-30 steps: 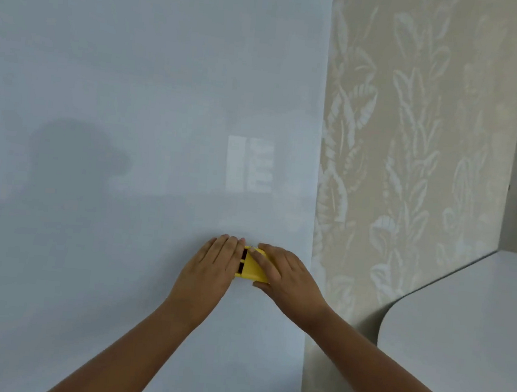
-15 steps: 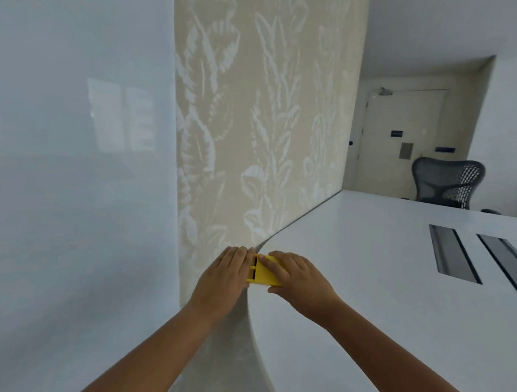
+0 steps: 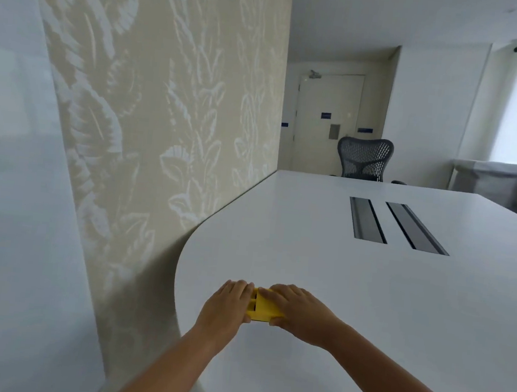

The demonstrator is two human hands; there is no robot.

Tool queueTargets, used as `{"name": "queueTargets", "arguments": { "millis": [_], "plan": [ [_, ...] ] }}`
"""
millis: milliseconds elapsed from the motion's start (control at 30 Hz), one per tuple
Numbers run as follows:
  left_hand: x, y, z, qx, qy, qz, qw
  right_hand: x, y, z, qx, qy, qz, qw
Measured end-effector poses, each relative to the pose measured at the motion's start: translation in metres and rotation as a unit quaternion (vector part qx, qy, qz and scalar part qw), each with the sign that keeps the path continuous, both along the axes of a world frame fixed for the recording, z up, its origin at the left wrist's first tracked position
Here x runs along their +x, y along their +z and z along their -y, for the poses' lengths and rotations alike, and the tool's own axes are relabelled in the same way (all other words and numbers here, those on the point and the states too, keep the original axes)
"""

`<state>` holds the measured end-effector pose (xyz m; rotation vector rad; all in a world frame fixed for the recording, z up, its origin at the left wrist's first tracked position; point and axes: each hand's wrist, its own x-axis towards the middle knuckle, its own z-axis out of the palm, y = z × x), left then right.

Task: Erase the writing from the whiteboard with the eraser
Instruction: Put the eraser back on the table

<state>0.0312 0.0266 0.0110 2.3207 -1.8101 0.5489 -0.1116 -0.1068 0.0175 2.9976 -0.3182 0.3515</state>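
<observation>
The yellow eraser [image 3: 261, 310] lies between both hands, down at the near left corner of the white table [image 3: 368, 285]. My left hand [image 3: 227, 306] covers its left end and my right hand [image 3: 298, 310] covers its right end, fingers closed around it. Only the middle of the eraser shows, with two dark slots on top. The glossy whiteboard [image 3: 13, 203] fills the left edge of the view and shows no writing on the visible part.
Leaf-patterned beige wallpaper [image 3: 163, 123] runs between whiteboard and table. Two dark cable slots [image 3: 396, 225] are set into the tabletop. A mesh office chair [image 3: 364, 158] stands at the far end before a door [image 3: 327, 120]. A covered bin [image 3: 492, 180] sits by the window.
Both hands carried the eraser off the whiteboard, rightwards past the wallpaper, down to the table corner. The view turned right, so the board slid to the left edge.
</observation>
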Motion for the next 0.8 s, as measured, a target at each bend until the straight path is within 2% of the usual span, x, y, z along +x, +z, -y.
{"name": "queueTargets", "arguments": {
  "millis": [200,367,800],
  "plan": [
    [-0.014,-0.02,0.015,0.019,-0.006,-0.06,0.998,-0.018,-0.016,0.011,0.018,-0.013,-0.032,0.999],
    [-0.018,-0.029,0.019,0.035,-0.017,-0.074,0.997,-0.023,-0.026,0.013,0.042,-0.019,-0.05,0.998],
    [-0.022,-0.046,0.024,0.032,-0.003,-0.141,0.99,-0.027,-0.049,0.015,0.07,-0.045,-0.031,0.996]
  ]
}}
